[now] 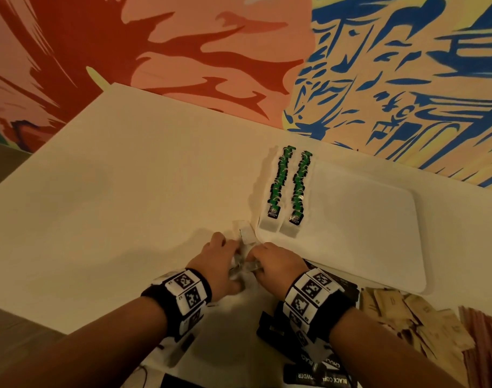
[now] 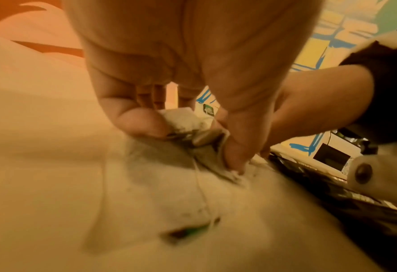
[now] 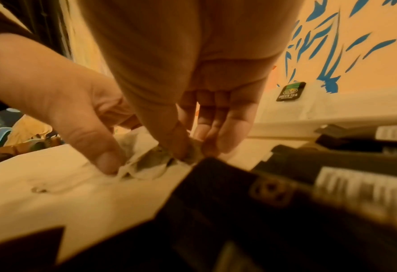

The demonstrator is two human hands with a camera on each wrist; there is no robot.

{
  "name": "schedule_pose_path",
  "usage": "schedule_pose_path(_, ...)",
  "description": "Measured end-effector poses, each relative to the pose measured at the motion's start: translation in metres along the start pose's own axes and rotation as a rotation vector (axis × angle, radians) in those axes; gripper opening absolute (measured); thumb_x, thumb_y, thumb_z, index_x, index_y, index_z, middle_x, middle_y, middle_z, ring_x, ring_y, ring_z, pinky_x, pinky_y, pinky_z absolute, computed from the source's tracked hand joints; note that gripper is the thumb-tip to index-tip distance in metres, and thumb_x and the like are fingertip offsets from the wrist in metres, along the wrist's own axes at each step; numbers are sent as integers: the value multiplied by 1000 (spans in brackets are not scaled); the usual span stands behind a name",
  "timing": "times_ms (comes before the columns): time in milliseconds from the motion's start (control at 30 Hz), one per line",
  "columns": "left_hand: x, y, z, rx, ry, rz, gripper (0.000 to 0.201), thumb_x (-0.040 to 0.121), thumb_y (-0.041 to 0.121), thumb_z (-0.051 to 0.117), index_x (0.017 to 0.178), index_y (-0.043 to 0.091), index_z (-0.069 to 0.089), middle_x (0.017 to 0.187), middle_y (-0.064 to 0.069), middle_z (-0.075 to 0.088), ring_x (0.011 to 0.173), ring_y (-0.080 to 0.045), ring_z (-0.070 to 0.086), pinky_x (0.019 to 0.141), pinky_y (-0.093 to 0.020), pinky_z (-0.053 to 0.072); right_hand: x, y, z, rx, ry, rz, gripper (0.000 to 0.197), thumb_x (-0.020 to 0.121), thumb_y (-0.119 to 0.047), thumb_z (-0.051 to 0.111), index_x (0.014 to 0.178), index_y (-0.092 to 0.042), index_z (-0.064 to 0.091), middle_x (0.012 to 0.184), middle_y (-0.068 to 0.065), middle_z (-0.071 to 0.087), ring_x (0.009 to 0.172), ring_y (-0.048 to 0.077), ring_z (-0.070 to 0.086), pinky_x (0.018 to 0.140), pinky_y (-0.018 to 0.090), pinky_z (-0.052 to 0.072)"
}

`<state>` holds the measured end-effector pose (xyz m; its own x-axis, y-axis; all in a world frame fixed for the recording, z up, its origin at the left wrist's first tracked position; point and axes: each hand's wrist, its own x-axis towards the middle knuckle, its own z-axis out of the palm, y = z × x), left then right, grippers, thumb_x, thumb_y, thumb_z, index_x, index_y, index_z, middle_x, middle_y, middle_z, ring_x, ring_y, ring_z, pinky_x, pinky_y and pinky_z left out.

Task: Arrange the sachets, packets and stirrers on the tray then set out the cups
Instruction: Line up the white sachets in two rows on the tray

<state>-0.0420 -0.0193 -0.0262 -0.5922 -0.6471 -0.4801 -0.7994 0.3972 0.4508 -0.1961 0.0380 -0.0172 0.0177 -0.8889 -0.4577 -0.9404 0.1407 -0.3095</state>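
Tea bags [image 1: 244, 257] bunched on table just off near-left corner of tray [image 1: 365, 219], pinched by left hand [image 1: 221, 263] and right hand [image 1: 275, 264]. Sorting step, probably. Next: lift clear, lay beside green-tagged rows [image 1: 288, 186] on tray.

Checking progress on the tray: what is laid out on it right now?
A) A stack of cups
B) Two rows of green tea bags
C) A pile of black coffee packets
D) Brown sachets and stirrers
B: the white tray carries only two rows of green tea bags along its left side; the black packets and brown sachets lie off it.
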Motion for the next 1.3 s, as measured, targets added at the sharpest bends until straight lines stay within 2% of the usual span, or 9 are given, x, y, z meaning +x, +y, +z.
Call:
schedule_pose_path(200, 13, 4, -13, -84, -28, 11, 22, 80, 32, 65, 98, 27, 53, 106, 2, 42, 89, -16, 48, 75, -26, 40, -7, 11, -13, 241, 73, -1, 39, 86, -10, 54, 122, -24, 58, 106, 2, 54, 100, 17, 54, 87, 28, 42)
schedule_pose_path(400, 15, 8, -28, -349, 30, -3, 22, 86, 20, 58, 104, 26, 48, 85, 0, 58, 68, -15, 52, 59, -25, 41, -8, 19, -25, 581, 247, 35, 38, 80, 1, 58, 105, -27, 68, 92, -5, 57, 78, 4, 57, 68, 5, 43)
schedule_pose_path(533, 14, 14, -35, -438, 72, 24, 29, 90, 16, 51, 115, 31, 46, 71, 4, 55, 57, -14, 51, 50, -20, 39, -5, 20, -31, 823, 243, 80, 38, 80, 4, 59, 99, -28, 68, 89, -2, 57, 74, 14, 60, 73, 23, 54)
schedule_pose_path(667, 14, 14, -37, -437, 82, 76, 35, 90, 19, 57, 121, 34, 48, 94, 2, 57, 84, -23, 63, 70, -26, 49, -2, 17, -38, 1063, 214, 114, 39, 81, 14, 57, 96, -20, 66, 84, 5, 55, 71, 18, 57, 67, 29, 57)
schedule_pose_path(800, 17, 10, -36, -498, 37, 97, 45, 82, 17, 69, 118, 38, 53, 97, 13, 51, 74, -18, 63, 79, -35, 56, -1, 17, -46, 1208, 207, 144, 36, 82, 17, 55, 101, -12, 64, 77, 5, 54, 66, 16, 58, 65, 26, 58)
schedule_pose_path(867, 18, 9, -35, -516, 25, 93, 49, 78, 16, 74, 118, 37, 54, 96, 16, 49, 77, -15, 61, 77, -25, 56, 0, 17, -47, 1253, 204, 161, 36, 82, 17, 56, 98, -14, 64, 76, 6, 55, 65, 17, 60, 65, 26, 58)
schedule_pose_path(1033, 24, 16, -38, -444, 86, 109, 23, 79, 28, 74, 100, 32, 64, 98, 2, 64, 91, -17, 59, 73, -22, 44, 0, 16, -51, 1311, 204, 151, 32, 84, 13, 56, 105, -10, 64, 77, 5, 56, 66, 16, 61, 64, 26, 58)
schedule_pose_path(1167, 31, 20, -42, -424, 109, 96, 19, 82, 31, 70, 92, 15, 68, 90, -5, 66, 82, -19, 60, 72, -30, 45, -3, 17, -50, 962, 279, 61, 17, 84, -18, 71, 99, -27, 70, 87, -7, 68, 73, 8, 65, 68, 21, 54)
schedule_pose_path(1300, 33, 24, -45, -392, 110, 99, 20, 80, 34, 72, 87, 15, 69, 85, -2, 65, 77, -16, 59, 70, -30, 46, -3, 22, -48, 714, 324, -35, 18, 81, -17, 72, 85, -35, 75, 82, -10, 73, 79, 5, 66, 81, 27, 54)
